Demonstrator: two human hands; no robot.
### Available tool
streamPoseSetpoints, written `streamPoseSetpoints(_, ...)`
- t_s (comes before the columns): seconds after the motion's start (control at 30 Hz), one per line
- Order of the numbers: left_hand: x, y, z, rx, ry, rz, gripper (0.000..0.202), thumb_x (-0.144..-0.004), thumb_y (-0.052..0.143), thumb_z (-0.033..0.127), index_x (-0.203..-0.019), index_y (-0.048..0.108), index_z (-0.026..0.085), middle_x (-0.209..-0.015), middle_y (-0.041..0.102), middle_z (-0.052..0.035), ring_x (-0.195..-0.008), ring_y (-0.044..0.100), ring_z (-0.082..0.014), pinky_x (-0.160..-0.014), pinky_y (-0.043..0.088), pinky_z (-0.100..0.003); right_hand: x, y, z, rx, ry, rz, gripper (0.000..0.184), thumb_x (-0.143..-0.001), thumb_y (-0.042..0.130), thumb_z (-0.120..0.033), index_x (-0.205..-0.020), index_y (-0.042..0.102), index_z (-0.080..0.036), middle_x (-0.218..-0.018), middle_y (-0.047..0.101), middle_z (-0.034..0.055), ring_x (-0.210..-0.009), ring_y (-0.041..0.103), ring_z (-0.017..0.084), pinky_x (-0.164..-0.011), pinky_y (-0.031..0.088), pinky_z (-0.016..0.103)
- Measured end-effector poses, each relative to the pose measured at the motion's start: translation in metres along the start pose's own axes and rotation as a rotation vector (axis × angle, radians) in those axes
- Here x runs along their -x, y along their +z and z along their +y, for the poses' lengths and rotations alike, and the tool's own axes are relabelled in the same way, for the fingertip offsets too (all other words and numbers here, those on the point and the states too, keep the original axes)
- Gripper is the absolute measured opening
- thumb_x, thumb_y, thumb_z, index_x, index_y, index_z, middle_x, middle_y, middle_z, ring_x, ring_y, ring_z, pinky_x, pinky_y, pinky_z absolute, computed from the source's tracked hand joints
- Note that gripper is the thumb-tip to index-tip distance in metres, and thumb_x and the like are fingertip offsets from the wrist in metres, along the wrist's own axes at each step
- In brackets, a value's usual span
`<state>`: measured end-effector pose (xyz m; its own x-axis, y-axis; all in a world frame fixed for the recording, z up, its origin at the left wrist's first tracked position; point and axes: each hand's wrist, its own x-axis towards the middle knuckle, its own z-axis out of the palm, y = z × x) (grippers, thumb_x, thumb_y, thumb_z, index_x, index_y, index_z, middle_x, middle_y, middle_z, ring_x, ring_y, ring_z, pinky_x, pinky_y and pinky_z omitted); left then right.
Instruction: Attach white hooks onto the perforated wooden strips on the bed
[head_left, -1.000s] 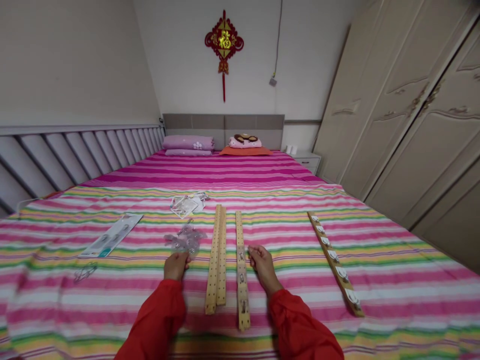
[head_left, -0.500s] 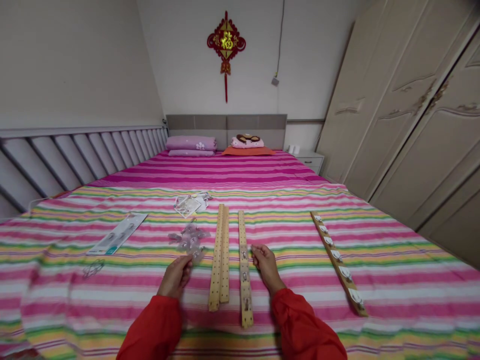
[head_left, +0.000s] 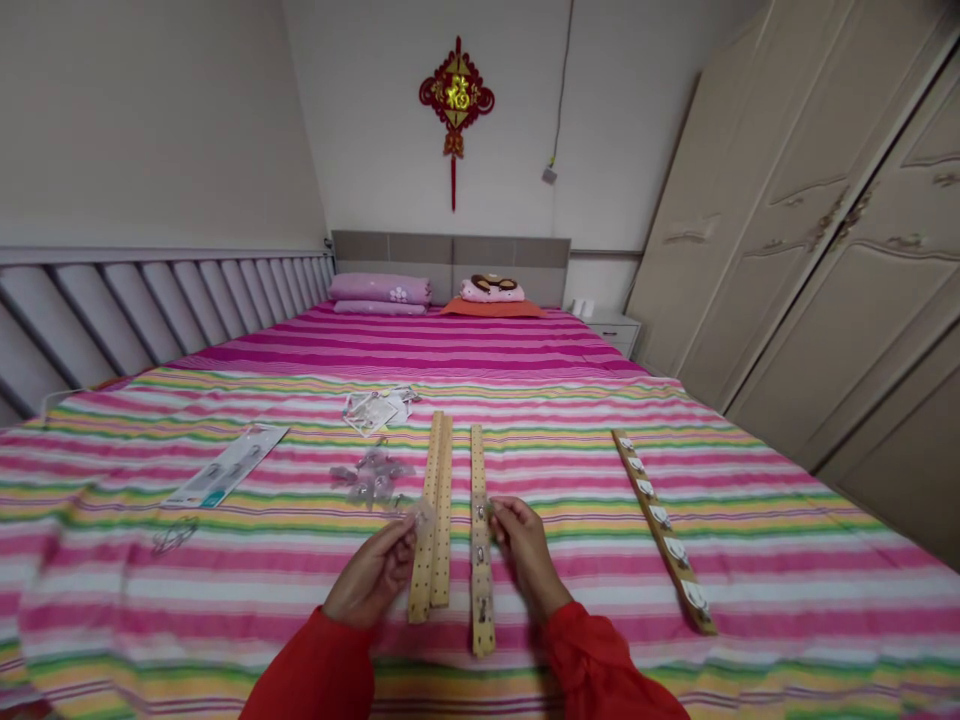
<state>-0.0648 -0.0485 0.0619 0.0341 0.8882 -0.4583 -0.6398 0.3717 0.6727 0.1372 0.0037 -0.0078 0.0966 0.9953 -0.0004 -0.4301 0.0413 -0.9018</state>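
Two bare wooden strips (head_left: 442, 540) on striped bedcover (head_left: 592, 560), lying between left hand (head_left: 376, 568) and strip with metal hooks (head_left: 481, 592). White-hook strip (head_left: 662, 530) well apart, right. Cluster of clear hooks (head_left: 373, 476) just beyond left hand; blister card (head_left: 229, 467), wire pieces (head_left: 175, 535) farther left. Left fingers pinch small clear piece (head_left: 424, 514), over bare strips. Right hand (head_left: 529, 548): fingers narrow, at metal-hook strip's right edge; cannot tell if gripping.

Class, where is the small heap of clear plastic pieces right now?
In the head view, the heap of clear plastic pieces lies left of centre on the striped cloth, beyond the left hand and left of the paired wooden strips.
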Motion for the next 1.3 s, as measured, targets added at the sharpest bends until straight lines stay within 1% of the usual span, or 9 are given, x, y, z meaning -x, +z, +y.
streamPoseSetpoints(0.17, 0.006, 0.016, -0.005, 0.123, -0.258, -0.068, 0.018, -0.087, 0.052, 0.018, -0.07, 0.048, 0.014, -0.051, 0.046, 0.0065, -0.035, 0.04, -0.0006, -0.032, 0.021, -0.01, 0.024, 0.025, -0.02, 0.097, -0.039, -0.153, 0.028, -0.062, 0.078, -0.039, -0.078, 0.07, -0.018, -0.055, 0.056, -0.0045, -0.045, 0.041, 0.007, -0.043, 0.031, 0.02)
streamPoseSetpoints(0.4, 0.009, 0.019, -0.019, 0.317, -0.488, -0.228, 0.014, -0.085, 0.054, 0.019, -0.073, 0.048, 0.015, -0.053, 0.046, 0.0063, -0.038, 0.042, -0.0028, -0.036, 0.022, -0.012, 0.045, 0.037, -0.038, 0.186, -0.143, -0.233, 0.027, -0.072, 0.072, -0.037, -0.093, 0.074, -0.021, -0.081, 0.067, 0.0022, -0.065, 0.055, 0.013, -0.058, 0.043, 0.024)
streamPoseSetpoints(0.5, 0.014, 0.022, -0.022, 0.363, -0.546, -0.267, 0.011, -0.082, 0.056, 0.017, -0.073, 0.049, 0.015, -0.054, 0.046, 0.0061, -0.039, 0.042, -0.0028, -0.037, 0.022, -0.011, 0.048, 0.037, -0.04, 0.181, -0.128, -0.258, 0.026, -0.074, 0.07, -0.038, -0.094, 0.074, -0.021, -0.079, 0.066, 0.0018, -0.06, 0.052, 0.012, -0.055, 0.043, 0.024)
streamPoseSetpoints(0.67, 0.018, 0.027, -0.025, 0.337, -0.543, -0.279, 0.012, -0.079, 0.058, 0.015, -0.072, 0.05, 0.014, -0.054, 0.045, 0.0066, -0.039, 0.041, -0.0017, -0.038, 0.022, -0.011, 0.051, 0.034, -0.043, 0.215, -0.232, -0.199, 0.024, -0.074, 0.07, -0.038, -0.092, 0.075, -0.023, -0.086, 0.065, 0.003, -0.07, 0.056, 0.015, -0.059, 0.044, 0.025)
streamPoseSetpoints(0.77, 0.018, 0.028, -0.03, 0.217, -0.393, -0.261, 0.014, -0.075, 0.066, 0.016, -0.073, 0.052, 0.014, -0.056, 0.046, 0.0068, -0.041, 0.039, -0.0008, -0.038, 0.021, -0.011, 0.053, 0.033, -0.046, 0.191, -0.173, -0.166, 0.029, -0.073, 0.07, -0.041, -0.096, 0.073, -0.023, -0.079, 0.064, 0.0018, -0.059, 0.051, 0.013, -0.053, 0.041, 0.024)
streamPoseSetpoints(0.9, 0.018, 0.028, -0.035, -0.142, 0.1, -0.216, 0.02, -0.069, 0.075, 0.025, -0.07, 0.057, 0.016, -0.057, 0.05, 0.0058, -0.047, 0.041, -0.0034, -0.044, 0.03, -0.014, 0.058, 0.031, -0.051, 0.066, -0.038, -0.122, 0.036, -0.072, 0.07, -0.049, -0.092, 0.073, -0.019, -0.066, 0.062, -0.0003, -0.047, 0.042, 0.009, -0.044, 0.032, 0.022)
streamPoseSetpoints(1.07, 0.033, 0.034, -0.022, -0.612, 0.602, -0.326, 0.006, -0.068, 0.075, 0.021, -0.069, 0.071, 0.017, -0.069, 0.063, -0.0034, -0.07, 0.055, -0.0142, -0.067, 0.043, -0.023, 0.064, 0.03, -0.058, -0.066, 0.046, -0.182, 0.037, -0.075, 0.067, -0.051, -0.089, 0.074, -0.017, -0.071, 0.066, 0.0033, -0.048, 0.045, 0.009, -0.045, 0.032, 0.021)
streamPoseSetpoints(1.17, 0.046, 0.04, -0.013, -0.679, 0.675, -0.387, 0.011, -0.062, 0.077, 0.01, -0.069, 0.075, 0.019, -0.067, 0.063, -0.0058, -0.068, 0.054, -0.0164, -0.067, 0.043, -0.025, 0.067, 0.03, -0.062, -0.138, 0.081, -0.242, 0.038, -0.076, 0.066, -0.052, -0.086, 0.074, -0.016, -0.07, 0.066, 0.0049, -0.052, 0.05, 0.011, -0.048, 0.035, 0.022)
streamPoseSetpoints(1.3, 0.056, 0.044, -0.003, -0.671, 0.6, -0.5, 0.022, -0.058, 0.076, 0.001, -0.066, 0.076, 0.022, -0.07, 0.065, -0.0074, -0.072, 0.056, -0.0198, -0.072, 0.044, -0.029, 0.072, 0.029, -0.069, -0.151, 0.162, -0.284, 0.038, -0.073, 0.069, -0.052, -0.075, 0.074, -0.014, -0.065, 0.066, 0.0055, -0.057, 0.056, 0.014, -0.056, 0.042, 0.025)
